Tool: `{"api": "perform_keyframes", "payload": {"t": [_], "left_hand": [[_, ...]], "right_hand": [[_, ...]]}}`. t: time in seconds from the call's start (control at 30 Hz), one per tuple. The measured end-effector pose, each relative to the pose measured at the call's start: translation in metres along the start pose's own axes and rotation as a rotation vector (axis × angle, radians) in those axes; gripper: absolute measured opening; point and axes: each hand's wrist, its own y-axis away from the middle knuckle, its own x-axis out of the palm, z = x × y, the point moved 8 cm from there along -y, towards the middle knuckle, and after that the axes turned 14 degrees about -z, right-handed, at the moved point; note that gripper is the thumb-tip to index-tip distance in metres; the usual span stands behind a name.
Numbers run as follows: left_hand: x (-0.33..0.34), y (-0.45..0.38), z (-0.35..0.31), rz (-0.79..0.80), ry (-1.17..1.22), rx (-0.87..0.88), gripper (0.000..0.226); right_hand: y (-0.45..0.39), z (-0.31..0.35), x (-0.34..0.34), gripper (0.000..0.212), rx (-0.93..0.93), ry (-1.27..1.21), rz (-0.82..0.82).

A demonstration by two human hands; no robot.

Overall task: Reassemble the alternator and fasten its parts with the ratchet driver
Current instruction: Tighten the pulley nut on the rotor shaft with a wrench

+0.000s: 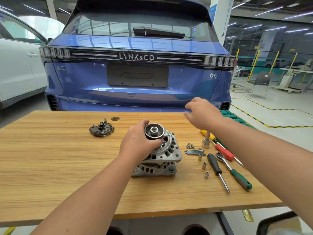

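Note:
The silver alternator (162, 158) stands on the wooden table (67, 158), pulley end up. My left hand (137, 143) grips its black pulley (154, 131) from the left side. My right hand (201, 112) hovers above the table's far right part, fingers loosely spread and holding nothing. The ratchet driver (232, 170), with a green handle, lies at the right beside a black-handled driver (216, 168). Long bolts (194, 152), small screws (189, 146) and several small sockets (204, 165) lie between the alternator and the tools. A black rectifier plate (101, 129) sits to the left.
A large socket on an extension (205, 143), a red-handled screwdriver (223, 152) and a yellow-handled tool (205, 134) lie under my right forearm. A small dark disc (115, 118) rests near the far edge. A blue car (138, 73) stands right behind the table, and a green case (233, 116) beyond its right corner.

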Motion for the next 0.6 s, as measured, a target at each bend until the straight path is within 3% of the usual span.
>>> {"api": "perform_keyframes", "payload": {"t": [0.1,0.27,0.6], "left_hand": [[0.000,0.000,0.000,-0.005,0.005,0.001,0.084],[-0.001,0.001,-0.001,-0.015,0.012,0.009,0.084],[0.002,0.000,0.003,-0.030,0.000,0.001,0.083]], "right_hand": [[0.001,-0.046,0.018,0.031,0.120,0.214,0.102],[0.011,-0.065,0.037,0.023,0.189,0.307,0.335],[0.015,-0.059,0.027,0.023,0.141,0.358,0.380]]}}
